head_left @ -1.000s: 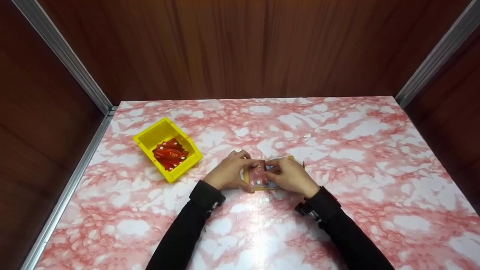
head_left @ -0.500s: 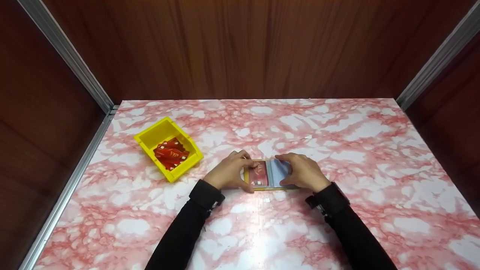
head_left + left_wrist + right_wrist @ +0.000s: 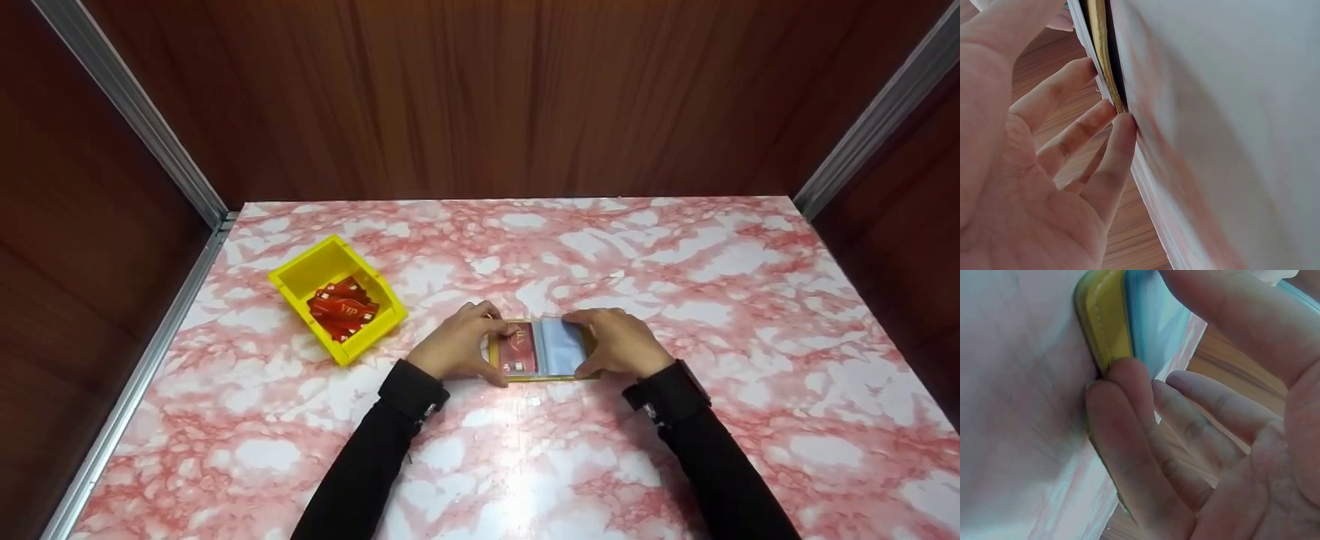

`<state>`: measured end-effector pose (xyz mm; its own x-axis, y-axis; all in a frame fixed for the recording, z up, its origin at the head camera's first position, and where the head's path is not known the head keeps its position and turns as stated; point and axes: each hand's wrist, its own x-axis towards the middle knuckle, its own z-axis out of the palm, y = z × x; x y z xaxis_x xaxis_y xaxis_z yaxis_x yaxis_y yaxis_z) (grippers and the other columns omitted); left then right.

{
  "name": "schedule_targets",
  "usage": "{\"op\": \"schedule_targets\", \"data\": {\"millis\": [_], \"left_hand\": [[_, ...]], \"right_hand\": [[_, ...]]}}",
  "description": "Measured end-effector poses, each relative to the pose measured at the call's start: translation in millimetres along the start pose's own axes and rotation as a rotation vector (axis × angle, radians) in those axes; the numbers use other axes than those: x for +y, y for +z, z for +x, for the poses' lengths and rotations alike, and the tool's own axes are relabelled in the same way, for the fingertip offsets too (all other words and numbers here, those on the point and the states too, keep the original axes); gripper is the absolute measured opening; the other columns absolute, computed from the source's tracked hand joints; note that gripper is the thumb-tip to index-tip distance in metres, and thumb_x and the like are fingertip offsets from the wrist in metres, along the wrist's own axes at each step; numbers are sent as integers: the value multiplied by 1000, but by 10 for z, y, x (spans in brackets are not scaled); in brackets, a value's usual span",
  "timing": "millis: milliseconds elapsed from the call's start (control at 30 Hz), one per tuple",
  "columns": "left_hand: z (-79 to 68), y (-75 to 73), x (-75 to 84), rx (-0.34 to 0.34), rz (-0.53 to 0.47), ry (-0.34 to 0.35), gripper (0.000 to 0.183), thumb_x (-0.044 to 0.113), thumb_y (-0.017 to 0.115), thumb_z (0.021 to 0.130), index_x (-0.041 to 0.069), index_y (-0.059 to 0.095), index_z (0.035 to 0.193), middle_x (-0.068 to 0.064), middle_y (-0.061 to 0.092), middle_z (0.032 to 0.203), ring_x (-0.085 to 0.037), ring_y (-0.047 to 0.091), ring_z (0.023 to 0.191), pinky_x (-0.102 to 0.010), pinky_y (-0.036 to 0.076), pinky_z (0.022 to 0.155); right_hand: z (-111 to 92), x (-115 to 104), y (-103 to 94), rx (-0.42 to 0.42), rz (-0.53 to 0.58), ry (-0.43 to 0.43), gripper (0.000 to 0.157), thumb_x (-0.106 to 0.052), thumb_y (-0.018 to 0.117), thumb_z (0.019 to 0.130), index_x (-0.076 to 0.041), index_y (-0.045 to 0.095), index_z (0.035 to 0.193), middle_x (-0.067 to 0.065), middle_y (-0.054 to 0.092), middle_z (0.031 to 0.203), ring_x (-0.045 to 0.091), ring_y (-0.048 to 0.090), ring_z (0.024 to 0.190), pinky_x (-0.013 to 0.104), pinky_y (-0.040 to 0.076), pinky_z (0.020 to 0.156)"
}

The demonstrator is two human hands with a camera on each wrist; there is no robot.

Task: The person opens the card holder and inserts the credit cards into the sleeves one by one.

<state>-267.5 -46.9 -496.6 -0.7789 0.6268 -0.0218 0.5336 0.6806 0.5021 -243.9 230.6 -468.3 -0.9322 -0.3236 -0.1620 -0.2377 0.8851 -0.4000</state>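
Observation:
A yellow-edged card holder (image 3: 552, 377) lies spread out on the table between both hands. Under its left clear sleeve shows a red VIP card (image 3: 516, 354); its right side has a bluish clear sleeve (image 3: 561, 349) without a red card showing. My left hand (image 3: 454, 345) grips the holder's left end, thumb at the near edge and fingers at the far edge. Across the right end, my right hand (image 3: 622, 345) holds the holder the same way. In the right wrist view, fingertips meet the stitched yellow cover (image 3: 1109, 318).
At the left stands a yellow bin (image 3: 307, 266) with several red VIP cards (image 3: 345, 307) in it. The pink-and-white marbled table (image 3: 675, 255) ends against a brown wood-grain panel (image 3: 517, 97) at the back, with further panels on both sides.
My right hand has moved right, off the red card, to the holder's right end, uncovering the card and the bluish sleeve. The left hand has stayed in place.

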Motion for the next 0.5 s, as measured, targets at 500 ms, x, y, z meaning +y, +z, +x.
{"op": "schedule_targets", "data": {"millis": [500], "left_hand": [[-47,-144,-8,-36,-51,23,76,42,93,75,19,64,142,-4,59,134,-24,55,122,-40,48,107]], "right_hand": [[-13,4,-10,-6,14,-16,87,-17,97,67,-7,60,145,19,64,141,40,61,120,55,49,99]]}}
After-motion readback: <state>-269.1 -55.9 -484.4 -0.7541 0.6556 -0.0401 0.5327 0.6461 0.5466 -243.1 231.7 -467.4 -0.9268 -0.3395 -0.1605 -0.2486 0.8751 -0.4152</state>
